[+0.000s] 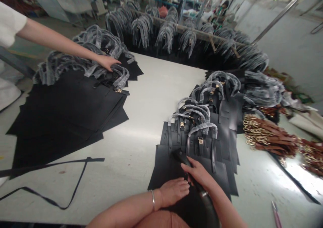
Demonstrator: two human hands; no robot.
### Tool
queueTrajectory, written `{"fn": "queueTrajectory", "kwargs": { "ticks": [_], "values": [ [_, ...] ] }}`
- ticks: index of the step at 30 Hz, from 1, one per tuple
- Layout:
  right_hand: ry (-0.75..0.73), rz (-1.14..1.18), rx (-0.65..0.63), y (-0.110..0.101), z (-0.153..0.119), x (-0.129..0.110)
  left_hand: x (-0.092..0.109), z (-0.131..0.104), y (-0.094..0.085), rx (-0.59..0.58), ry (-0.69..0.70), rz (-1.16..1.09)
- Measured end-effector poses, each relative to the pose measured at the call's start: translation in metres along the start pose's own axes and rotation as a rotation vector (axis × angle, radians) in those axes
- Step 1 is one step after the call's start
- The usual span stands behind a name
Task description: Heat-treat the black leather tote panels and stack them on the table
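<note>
**Holding a long black tubular tool [205,199] over a staggered stack of flat black leather-like panels [165,160]**

The right hand [198,172] clamps its fingers round the tool above the stack's near end, seemingly to steer its tip; contact cannot be told. On the stack, the left hand [175,191] lies flat, fingers together, probably steadying the top panel. The panels overlap in steps, perhaps so that arched handles in cloudy plastic film [202,126] lie uncrushed. Left of the stack, a co-worker's hand [107,61] reaches over a second black panel pile [65,110], its grip unclear. Right of the stack lie bunched brown straps with gold-coloured metal clasps [275,135].
</note>
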State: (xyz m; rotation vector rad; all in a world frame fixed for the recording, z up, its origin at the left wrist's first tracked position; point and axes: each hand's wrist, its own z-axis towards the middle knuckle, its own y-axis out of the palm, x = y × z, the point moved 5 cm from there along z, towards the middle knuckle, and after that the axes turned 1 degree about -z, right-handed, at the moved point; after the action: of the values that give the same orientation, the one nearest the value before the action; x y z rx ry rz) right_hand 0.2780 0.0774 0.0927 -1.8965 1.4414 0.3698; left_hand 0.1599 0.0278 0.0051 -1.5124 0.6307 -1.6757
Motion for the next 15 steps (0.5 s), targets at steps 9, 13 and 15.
{"fn": "queueTrajectory", "kwargs": {
  "ticks": [9, 13, 15],
  "values": [
    [-0.086, -0.049, 0.034, -0.015, -0.001, 0.006, 0.014, 0.032, 0.002, 0.002, 0.056, 0.025],
    [-0.107, -0.036, 0.047, -0.015, 0.003, 0.001, 0.014, 0.033, -0.001, 0.042, 0.046, -0.008],
    [-0.115, -0.034, 0.038, -0.016, 0.0, 0.006, 0.013, 0.032, 0.0, 0.045, 0.035, -0.026]
  ]
}}
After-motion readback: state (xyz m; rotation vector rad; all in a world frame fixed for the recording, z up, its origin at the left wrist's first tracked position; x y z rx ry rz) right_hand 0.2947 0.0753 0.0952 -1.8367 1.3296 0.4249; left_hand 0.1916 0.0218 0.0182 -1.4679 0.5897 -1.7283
